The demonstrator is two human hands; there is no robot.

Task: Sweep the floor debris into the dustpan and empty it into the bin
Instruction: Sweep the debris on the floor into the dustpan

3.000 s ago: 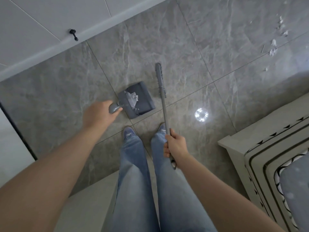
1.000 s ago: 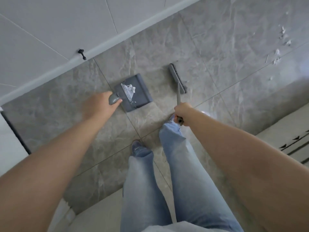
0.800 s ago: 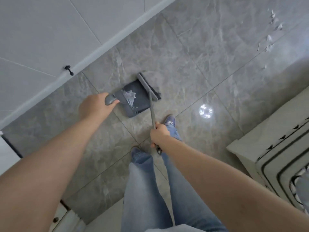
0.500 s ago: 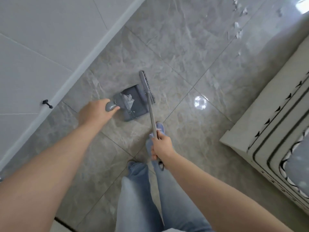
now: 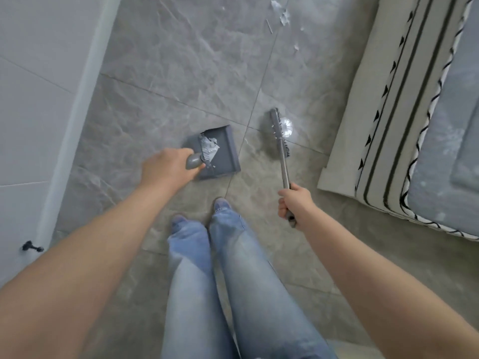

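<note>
Seen from above, the left hand [image 5: 168, 169] is wrapped around the stubby grey handle of the dustpan [image 5: 223, 151], which sits just ahead of the person's shoes on the grey tiled floor [image 5: 168, 73]; whether the pan rests on the tiles or hangs just above them cannot be told. White paper scraps [image 5: 213, 149] lie inside the pan against the comb teeth near its handle. The right hand [image 5: 295, 200] is clenched around the thin metal shaft of the broom [image 5: 279, 133], whose narrow brush head points away from the person, off to the right of the dustpan and apart from it, beside a bright light reflection on the tile. More white debris [image 5: 283, 15] is scattered on the floor at the top, well apart from both tools. A bed [image 5: 388, 112] with black-striped trim fills the right side, and a white cabinet [image 5: 39, 99] with a small dark knob [image 5: 31, 246] runs along the left. The person's legs in blue jeans [image 5: 220, 281] stand between the arms
</note>
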